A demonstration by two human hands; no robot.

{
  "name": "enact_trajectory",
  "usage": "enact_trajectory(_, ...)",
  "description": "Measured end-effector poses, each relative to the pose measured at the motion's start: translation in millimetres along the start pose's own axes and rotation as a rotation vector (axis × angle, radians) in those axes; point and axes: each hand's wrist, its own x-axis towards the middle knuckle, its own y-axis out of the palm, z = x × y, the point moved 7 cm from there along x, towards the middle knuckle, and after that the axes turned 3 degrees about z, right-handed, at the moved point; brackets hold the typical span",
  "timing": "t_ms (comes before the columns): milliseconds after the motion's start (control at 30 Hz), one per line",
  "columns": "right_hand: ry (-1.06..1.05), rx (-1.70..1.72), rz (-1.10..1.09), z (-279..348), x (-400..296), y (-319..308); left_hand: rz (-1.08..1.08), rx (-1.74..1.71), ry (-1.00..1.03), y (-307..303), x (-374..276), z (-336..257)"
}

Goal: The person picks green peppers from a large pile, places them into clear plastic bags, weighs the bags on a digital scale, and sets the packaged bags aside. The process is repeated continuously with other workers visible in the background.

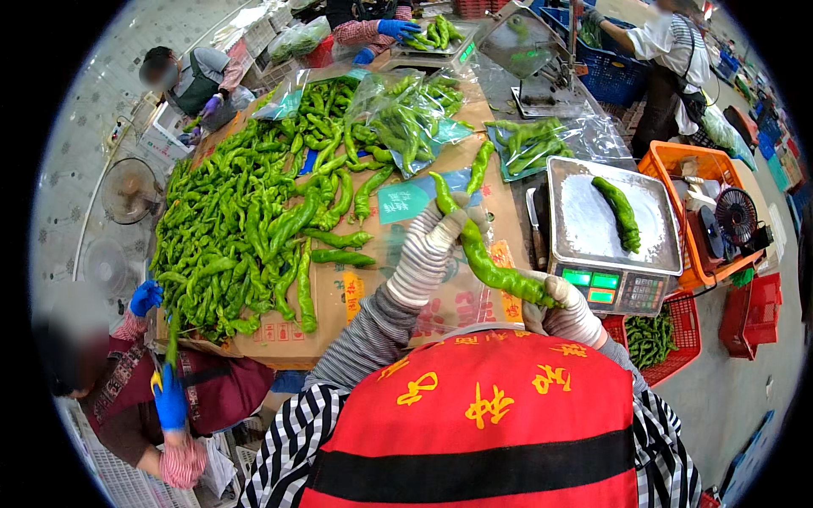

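Note:
A long, bent green pepper [492, 270] runs between my two gloved hands. My left hand [427, 244], in a striped knit glove, grips its upper part. My right hand [571, 311] has its fingers around the lower end. A second green pepper [481, 166] shows just beyond my left fingers; whether they also hold it I cannot tell. To the right, one green pepper [617, 213] lies on the metal pan of a digital scale [565, 222]. A large heap of green peppers [235, 222] covers the cardboard-topped table [394, 267] at left.
Plastic bags of peppers [406, 127] and another filled bag [530, 143] lie beyond my hands. A knife [535, 222] rests beside the scale. An orange crate [660, 159] holding a small fan [737, 216] stands at right. Co-workers with blue gloves [170, 400] are around the table.

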Motion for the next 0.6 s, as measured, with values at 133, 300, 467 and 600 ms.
enact_trajectory(133, -0.170, -0.191, -0.137, 10.6, -3.6, -12.0, -0.007, -0.015, 0.006, 2.0, 2.0, -10.8)
enact_trajectory(300, -0.242, -0.412, -0.232, 22.8, -12.2, -22.7, -0.072, -0.096, 0.012, -2.2, 1.4, -15.8)
enact_trajectory(467, -0.332, -0.452, -0.290, 24.1, -14.4, -25.0, -0.121, 0.037, 0.055, -15.6, 0.9, -15.5)
enact_trajectory(600, -0.342, -0.494, -0.339, 21.6, -15.8, -32.3, -0.132, 0.139, 0.154, -11.8, -0.1, -21.5)
